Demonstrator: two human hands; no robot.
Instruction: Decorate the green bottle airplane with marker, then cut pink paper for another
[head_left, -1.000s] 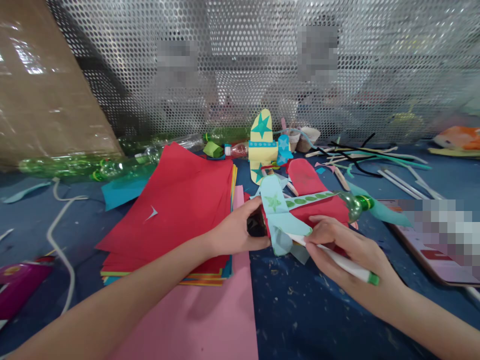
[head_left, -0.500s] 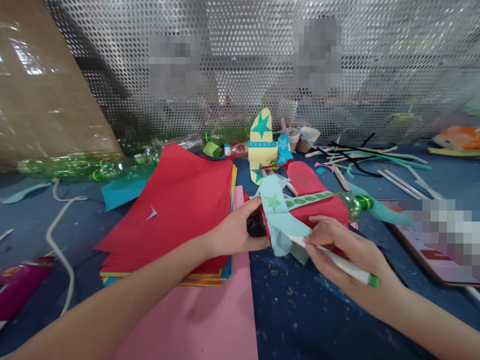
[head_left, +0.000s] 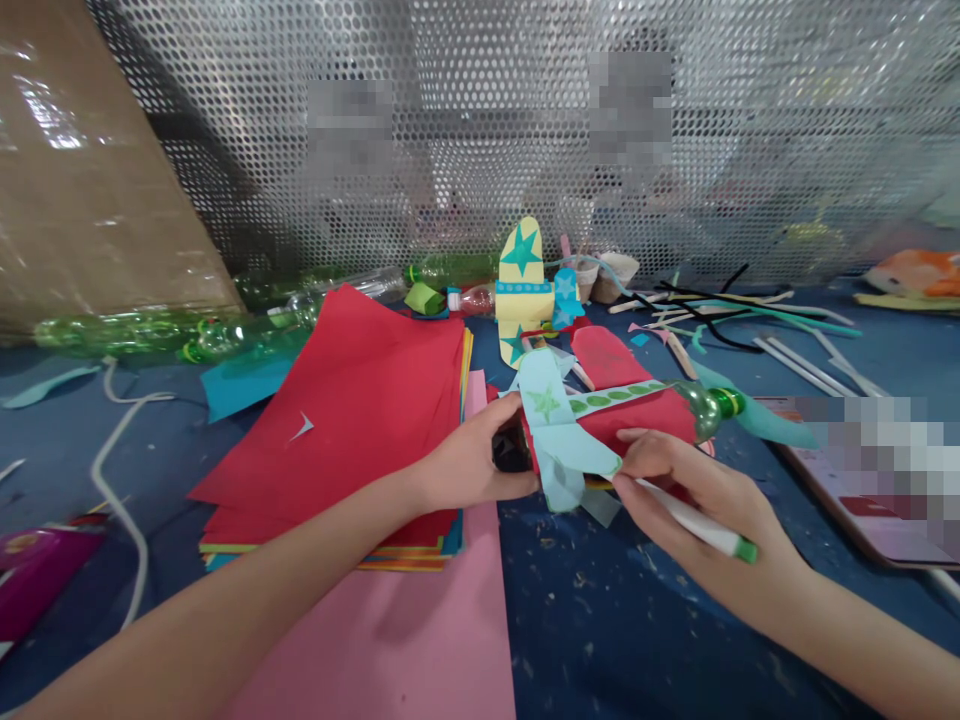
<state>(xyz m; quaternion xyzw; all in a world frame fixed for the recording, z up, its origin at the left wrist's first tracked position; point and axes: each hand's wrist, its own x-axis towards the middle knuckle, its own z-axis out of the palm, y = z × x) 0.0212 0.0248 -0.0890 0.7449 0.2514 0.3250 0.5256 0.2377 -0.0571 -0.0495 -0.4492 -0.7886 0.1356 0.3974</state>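
The paper plane (head_left: pixel 600 415) (red body, pale blue wing) is lying between both hands. The left hand (head_left: pixel 472 462) is gripping its tail end, while the right hand (head_left: pixel 694 495) is clenching a white marker (head_left: pixel 694 527) against the wing's near edge. Everything is sitting on a blue table (head_left: pixel 637 630), with a red paper stack (head_left: pixel 352 420) to the left and a perforated metal screen (head_left: pixel 525 130) standing at the far side.

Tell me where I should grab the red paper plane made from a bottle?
Probably by its tail end, from the left, as the left hand does on the red paper-covered bottle plane: that end is bare, while light-blue paper wings and the green-capped nose would bend or get in the way.
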